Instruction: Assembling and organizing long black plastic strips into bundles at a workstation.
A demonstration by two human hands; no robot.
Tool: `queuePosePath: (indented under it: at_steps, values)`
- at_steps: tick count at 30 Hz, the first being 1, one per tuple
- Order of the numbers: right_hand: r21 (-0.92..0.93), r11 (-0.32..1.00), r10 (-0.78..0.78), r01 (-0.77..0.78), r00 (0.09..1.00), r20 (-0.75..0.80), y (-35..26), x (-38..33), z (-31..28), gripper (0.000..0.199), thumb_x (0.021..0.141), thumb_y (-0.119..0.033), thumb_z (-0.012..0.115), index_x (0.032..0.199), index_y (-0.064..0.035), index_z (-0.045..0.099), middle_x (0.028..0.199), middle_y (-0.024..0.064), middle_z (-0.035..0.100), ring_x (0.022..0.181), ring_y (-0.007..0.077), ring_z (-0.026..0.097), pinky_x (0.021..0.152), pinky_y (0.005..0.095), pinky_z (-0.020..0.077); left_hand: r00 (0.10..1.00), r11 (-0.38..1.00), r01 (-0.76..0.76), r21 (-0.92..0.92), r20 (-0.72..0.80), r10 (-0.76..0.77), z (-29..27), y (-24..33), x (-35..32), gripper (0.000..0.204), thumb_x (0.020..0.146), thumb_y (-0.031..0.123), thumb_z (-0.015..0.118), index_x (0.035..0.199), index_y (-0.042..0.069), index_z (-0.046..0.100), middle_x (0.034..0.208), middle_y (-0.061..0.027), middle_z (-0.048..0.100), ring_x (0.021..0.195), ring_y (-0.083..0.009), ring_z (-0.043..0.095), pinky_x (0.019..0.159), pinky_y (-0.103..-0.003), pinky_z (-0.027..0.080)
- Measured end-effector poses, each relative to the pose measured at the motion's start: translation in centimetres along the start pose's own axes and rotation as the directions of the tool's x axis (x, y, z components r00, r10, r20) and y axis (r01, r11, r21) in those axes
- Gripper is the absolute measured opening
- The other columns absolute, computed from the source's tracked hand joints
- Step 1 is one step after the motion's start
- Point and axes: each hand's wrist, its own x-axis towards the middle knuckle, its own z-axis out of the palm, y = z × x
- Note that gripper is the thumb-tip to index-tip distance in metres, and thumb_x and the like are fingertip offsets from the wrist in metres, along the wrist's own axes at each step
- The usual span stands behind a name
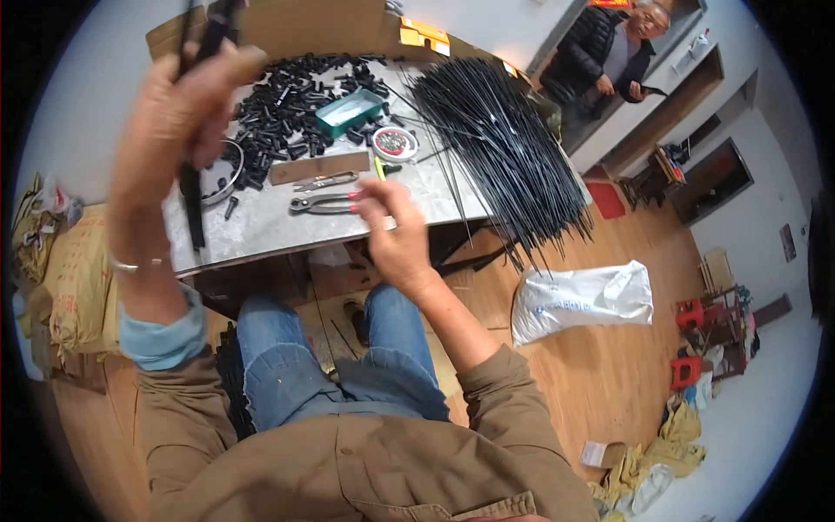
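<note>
Left hand (178, 113) raised, blurred, grip closed round long dark strips (192, 213). Right hand (401, 237) half-curled near pliers (323, 204) on worktop (426, 198); cannot tell whether its grip holds anything.

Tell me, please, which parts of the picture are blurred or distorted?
Head view: left hand and the black strip in it are blurred; right hand is also blurred, while the pliers look sharper. Head view: fisheye bends the table edge; corners are black.
</note>
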Motion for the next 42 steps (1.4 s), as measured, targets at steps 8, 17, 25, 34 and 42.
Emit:
queuePosePath:
  at_steps: [8,17,25,34,42]
  values:
    - [0.173,0.588,0.115,-0.79,0.294,0.949,-5.8,-9.3,-2.3,0.026,0.084,-0.009,0.058,0.108,-0.0002,0.062,0.082,0.0055,0.064,0.068,0.0077,0.059,0.058,0.0208,0.0468,0.977,0.674,-0.211,-0.708,-0.155,0.143,-4.7,-2.0,0.2,0.03,0.096,0.029,0.053,0.076,0.01,0.04,0.058,0.0035,0.03,0.045,-0.0058,0.028,0.042,-0.02,0.028]
    - [0.639,0.671,-0.363,0.377,0.918,-0.16,-11.8,-4.7,-15.4,0.068,0.088,-0.061,0.048,0.131,-0.0092,0.051,0.082,0.0008,0.056,0.053,0.0086,0.037,0.046,0.0244,0.0319,0.818,0.452,-0.186,-0.873,-0.392,-0.421,-1.3,-11.8,-5.0,0.035,0.092,0.029,0.061,0.071,0.011,0.04,0.06,0.0022,0.03,0.049,-0.0092,0.028,0.046,-0.024,0.026]
    - [0.534,0.246,0.581,-0.809,0.564,0.587,0.1,-17.0,-6.5,0.054,0.085,-0.037,0.067,0.123,-0.0027,0.049,0.088,0.0031,0.058,0.067,0.0085,0.049,0.057,0.0241,0.0429,0.686,0.264,-0.115,-0.958,-0.269,-0.677,1.6,-14.8,-8.2,0.045,0.088,0.035,0.066,0.065,0.013,0.033,0.06,0.0034,0.025,0.052,-0.0099,0.024,0.047,-0.025,0.023]
    - [0.756,0.573,0.644,-0.316,0.744,-0.177,0.1,-13.2,-13.2,0.034,0.097,-0.041,0.046,0.088,-0.0078,0.052,0.088,0.0056,0.055,0.056,0.0082,0.042,0.043,0.0231,0.0355,0.479,0.027,0.198,-0.98,0.073,-0.875,10.1,-15.2,-16.0,0.041,0.085,0.051,0.061,0.078,0.011,0.056,0.075,-0.0048,0.059,0.067,-0.0189,0.058,0.066,-0.034,0.051]
    - [0.155,0.907,0.42,-0.391,0.864,-0.277,0.5,-11.6,-9.9,0.028,0.097,-0.024,0.044,0.076,-0.0053,0.05,0.073,0.0028,0.053,0.051,0.0069,0.041,0.043,0.0232,0.0334,0.578,0.613,0.777,-0.145,0.552,-0.601,14.9,-11.5,-19.3,0.026,0.092,0.028,0.055,0.093,0.003,0.064,0.089,-0.008,0.062,0.077,-0.0201,0.06,0.068,-0.031,0.049]
